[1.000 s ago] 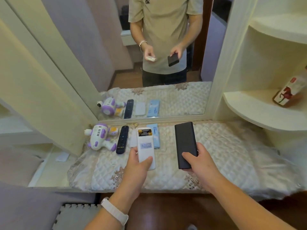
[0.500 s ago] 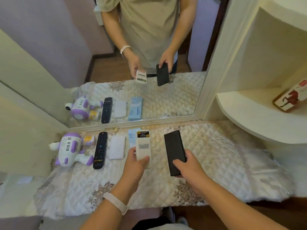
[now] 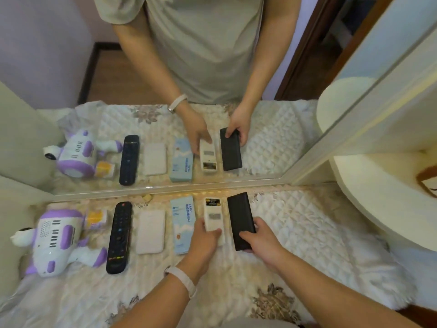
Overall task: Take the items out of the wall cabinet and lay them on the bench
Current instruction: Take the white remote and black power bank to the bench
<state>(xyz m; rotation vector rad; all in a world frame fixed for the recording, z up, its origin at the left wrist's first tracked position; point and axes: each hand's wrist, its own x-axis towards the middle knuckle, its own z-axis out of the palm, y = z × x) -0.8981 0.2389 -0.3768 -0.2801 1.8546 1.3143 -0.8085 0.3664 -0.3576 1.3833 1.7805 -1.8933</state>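
I am at the laying-down step, with one item in each hand. My left hand grips the near end of the white remote, thumb across its top, a battery showing at its far end. My right hand holds the near end of the black slab, fingers curled round its edge. Both items lie lengthwise, low over the quilt-covered surface, side by side at the right end of a row: the purple-and-white toy, the black remote, the white pad and the pale blue box, which sits just beside the white remote. I cannot tell whether the two items already rest on the quilt or hang just above it. The next move, as I judge it, is to settle both flat and parallel to the row with their far ends short of the mirror, then loosen my fingers without dragging the quilt or nudging the blue box, and turn to the cabinet for whatever is left.
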